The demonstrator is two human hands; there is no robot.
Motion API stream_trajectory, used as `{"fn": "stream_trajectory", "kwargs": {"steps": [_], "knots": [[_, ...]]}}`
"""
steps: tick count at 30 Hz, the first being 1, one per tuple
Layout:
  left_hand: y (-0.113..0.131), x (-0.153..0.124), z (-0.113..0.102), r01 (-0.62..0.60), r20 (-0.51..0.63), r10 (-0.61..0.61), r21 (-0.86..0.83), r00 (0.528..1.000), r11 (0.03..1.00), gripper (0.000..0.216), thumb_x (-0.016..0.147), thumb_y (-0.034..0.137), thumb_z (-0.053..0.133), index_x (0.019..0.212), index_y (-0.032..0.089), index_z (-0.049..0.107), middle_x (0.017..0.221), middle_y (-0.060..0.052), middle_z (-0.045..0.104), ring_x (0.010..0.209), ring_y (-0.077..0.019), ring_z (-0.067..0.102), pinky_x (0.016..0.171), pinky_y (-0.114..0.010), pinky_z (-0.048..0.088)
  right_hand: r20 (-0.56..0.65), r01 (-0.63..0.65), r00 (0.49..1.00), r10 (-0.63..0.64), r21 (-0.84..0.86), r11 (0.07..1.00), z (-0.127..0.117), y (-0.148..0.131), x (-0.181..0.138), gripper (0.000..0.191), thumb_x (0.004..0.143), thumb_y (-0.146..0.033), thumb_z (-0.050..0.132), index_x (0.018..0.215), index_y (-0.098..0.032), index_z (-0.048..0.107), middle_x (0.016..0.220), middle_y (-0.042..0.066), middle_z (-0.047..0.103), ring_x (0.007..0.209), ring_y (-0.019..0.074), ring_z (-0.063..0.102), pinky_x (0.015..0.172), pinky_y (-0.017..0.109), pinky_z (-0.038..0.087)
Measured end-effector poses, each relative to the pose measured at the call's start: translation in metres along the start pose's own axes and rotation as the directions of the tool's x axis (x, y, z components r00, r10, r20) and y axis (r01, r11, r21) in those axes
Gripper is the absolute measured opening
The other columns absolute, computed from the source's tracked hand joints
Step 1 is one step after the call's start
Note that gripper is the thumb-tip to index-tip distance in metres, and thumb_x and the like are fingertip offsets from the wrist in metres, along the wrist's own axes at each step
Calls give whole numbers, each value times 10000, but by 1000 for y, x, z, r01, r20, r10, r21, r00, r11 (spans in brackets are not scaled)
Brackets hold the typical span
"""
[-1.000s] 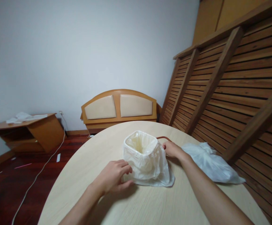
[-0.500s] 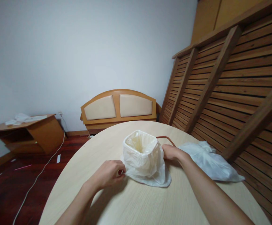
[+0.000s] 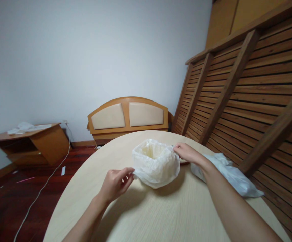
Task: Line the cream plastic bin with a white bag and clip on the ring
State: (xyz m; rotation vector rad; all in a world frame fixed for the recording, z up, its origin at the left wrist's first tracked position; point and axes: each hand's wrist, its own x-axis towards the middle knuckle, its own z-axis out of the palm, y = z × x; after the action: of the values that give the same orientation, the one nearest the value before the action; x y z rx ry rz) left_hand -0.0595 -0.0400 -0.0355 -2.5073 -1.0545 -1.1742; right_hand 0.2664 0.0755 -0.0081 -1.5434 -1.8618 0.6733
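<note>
A white plastic bag lines a small squarish bin and drapes over its rim, covering the outside; the bin itself is mostly hidden under the film. My left hand pinches the bag's lower edge on the near left side and holds it out from the bin. At the far right side, my right hand grips another part of the bag's edge between thumb and fingers, raised near rim height. The bag's skirt hangs above the tabletop and throws a shadow on it.
The bin stands on a round pale wooden table. A tied, full whitish plastic bag lies at the table's right, partly behind my right forearm. Wooden slatted panels lean close by on the right. A cable crosses the floor at left.
Both hands have lifted the bag's edge from the tabletop, the right hand rising more. The brown curved strip behind the bin is now mostly hidden.
</note>
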Motion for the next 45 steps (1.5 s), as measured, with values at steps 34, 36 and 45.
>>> {"fn": "stream_trajectory", "kwargs": {"steps": [34, 36, 45], "knots": [[21, 11, -7, 193, -482, -555, -612, 678, 767, 312, 754, 462, 778, 905, 230, 636, 845, 0, 651, 724, -179, 623, 632, -266, 510, -35, 852, 523, -852, 7, 523, 21, -124, -90, 434, 831, -308, 718, 1228, -202, 578, 1275, 105, 668, 1225, 244, 588, 1081, 436, 442], [17, 14, -9, 217, -344, -673, -768, 655, 603, 302, 819, 517, 654, 891, 229, 598, 835, -4, 656, 653, -173, 610, 597, -283, 503, 21, 791, 609, -793, -82, 606, 26, -115, -83, 722, 812, -455, 755, 1422, -205, 461, 1474, 135, 532, 1384, 290, 454, 1162, 511, 346], [7, 12, 1, 435, 25, -707, -804, 706, 406, 504, 899, 611, 417, 1060, 179, 622, 1207, -127, 688, 957, -290, 694, 766, -392, 561, 54, 682, 729, -682, -141, 717, 50, -103, -70, 568, 847, -204, 698, 1388, -191, 524, 1354, 136, 620, 1291, 275, 543, 1093, 486, 429]]}}
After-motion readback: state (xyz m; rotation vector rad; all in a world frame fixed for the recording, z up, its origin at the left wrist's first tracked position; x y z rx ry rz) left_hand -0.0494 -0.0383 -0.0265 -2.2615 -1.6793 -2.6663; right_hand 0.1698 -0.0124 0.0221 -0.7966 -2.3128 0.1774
